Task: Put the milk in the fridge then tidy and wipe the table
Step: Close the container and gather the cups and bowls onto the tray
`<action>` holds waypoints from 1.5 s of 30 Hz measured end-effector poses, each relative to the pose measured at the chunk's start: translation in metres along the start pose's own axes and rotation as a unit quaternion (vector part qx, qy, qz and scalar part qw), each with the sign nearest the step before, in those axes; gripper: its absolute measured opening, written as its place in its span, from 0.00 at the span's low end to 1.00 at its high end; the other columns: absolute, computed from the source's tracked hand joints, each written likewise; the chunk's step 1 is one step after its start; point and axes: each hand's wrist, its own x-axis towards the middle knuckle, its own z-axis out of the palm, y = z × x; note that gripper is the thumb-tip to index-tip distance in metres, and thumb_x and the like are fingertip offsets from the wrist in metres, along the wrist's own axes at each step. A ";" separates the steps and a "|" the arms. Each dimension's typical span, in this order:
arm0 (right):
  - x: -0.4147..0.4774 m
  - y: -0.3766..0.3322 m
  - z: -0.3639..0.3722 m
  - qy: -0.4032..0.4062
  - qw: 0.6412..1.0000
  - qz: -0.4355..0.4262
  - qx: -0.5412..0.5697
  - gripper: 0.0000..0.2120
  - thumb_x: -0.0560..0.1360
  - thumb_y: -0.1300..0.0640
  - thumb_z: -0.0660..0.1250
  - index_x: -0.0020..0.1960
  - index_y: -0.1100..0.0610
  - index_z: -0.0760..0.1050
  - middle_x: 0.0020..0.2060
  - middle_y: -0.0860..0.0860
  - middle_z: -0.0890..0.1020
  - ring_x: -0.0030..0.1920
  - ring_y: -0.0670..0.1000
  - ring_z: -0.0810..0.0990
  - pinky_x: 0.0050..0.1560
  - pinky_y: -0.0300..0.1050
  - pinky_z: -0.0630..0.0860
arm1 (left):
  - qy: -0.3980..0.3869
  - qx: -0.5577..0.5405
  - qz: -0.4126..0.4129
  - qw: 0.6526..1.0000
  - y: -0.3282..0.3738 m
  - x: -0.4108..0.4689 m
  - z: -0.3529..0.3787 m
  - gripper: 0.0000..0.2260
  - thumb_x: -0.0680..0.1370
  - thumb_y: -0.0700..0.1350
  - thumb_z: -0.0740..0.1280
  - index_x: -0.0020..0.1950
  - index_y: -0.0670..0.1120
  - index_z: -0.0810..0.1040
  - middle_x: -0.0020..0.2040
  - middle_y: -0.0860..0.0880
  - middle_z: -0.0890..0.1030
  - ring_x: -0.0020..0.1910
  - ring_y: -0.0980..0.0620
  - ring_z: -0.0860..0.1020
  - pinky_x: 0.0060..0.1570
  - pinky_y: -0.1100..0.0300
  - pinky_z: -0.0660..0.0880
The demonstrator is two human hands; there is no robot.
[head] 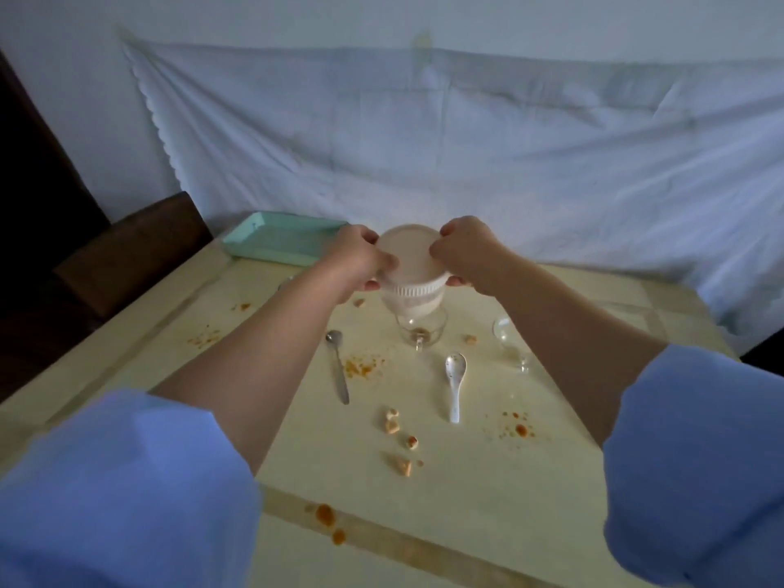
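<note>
Dim, cool, diffuse lighting with no distinct source; the tabletop (pixel 488 494) is the brightest zone, without glare. Shadows are faint and soft-edged. The left edge falls into near-black. Wide-angle distortion bows the sheet (pixel 466 133) and enlarges the blue sleeves (pixel 127 490) at the lower corners. Overall rendering is soft and slightly noisy.

A white sheet (pixel 466 133) hangs across the wall behind, creased and sagging. At the left, a dark wooden chair (pixel 135 252) stands against the edge, partly in shadow.
</note>
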 end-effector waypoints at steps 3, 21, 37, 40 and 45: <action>0.043 -0.033 0.022 0.018 1.000 -0.002 0.015 0.14 0.75 0.65 0.58 0.59 0.64 0.74 0.50 0.61 0.77 0.41 0.59 0.78 0.47 0.53 0.80 | 0.008 -0.003 0.008 1.000 0.012 0.050 -0.029 0.13 0.71 0.32 0.70 0.52 0.43 0.73 0.60 0.40 0.76 0.58 0.40 0.77 0.50 0.48 0.78; 0.301 -0.060 0.143 0.000 0.992 0.082 0.092 0.10 0.78 0.64 0.55 0.56 0.65 0.72 0.48 0.57 0.72 0.47 0.55 0.72 0.46 0.48 0.72 | 0.038 0.061 0.002 0.997 -0.035 0.357 -0.071 0.10 0.73 0.31 0.63 0.51 0.42 0.76 0.51 0.40 0.76 0.50 0.41 0.76 0.54 0.43 0.77; 0.416 0.014 0.193 -0.021 0.974 0.168 0.150 0.17 0.80 0.64 0.53 0.67 0.66 0.67 0.51 0.55 0.69 0.51 0.53 0.69 0.60 0.50 0.72 | 0.020 0.064 -0.051 0.996 -0.120 0.485 -0.026 0.12 0.75 0.31 0.57 0.54 0.39 0.76 0.52 0.40 0.76 0.52 0.42 0.75 0.57 0.47 0.76; 0.426 0.026 0.198 -0.013 0.973 0.169 0.159 0.15 0.78 0.65 0.54 0.63 0.64 0.70 0.53 0.57 0.73 0.50 0.55 0.71 0.61 0.52 0.74 | 0.003 0.077 -0.035 0.996 -0.132 0.489 -0.023 0.16 0.75 0.33 0.56 0.59 0.38 0.76 0.52 0.39 0.77 0.48 0.46 0.74 0.46 0.57 0.71; 0.432 0.036 0.199 -0.024 0.976 0.154 0.151 0.11 0.79 0.67 0.54 0.58 0.64 0.72 0.66 0.65 0.71 0.66 0.62 0.71 0.67 0.54 0.70 | -0.021 0.091 0.009 0.996 -0.142 0.490 -0.021 0.16 0.77 0.33 0.59 0.62 0.39 0.75 0.55 0.43 0.79 0.55 0.47 0.76 0.49 0.58 0.72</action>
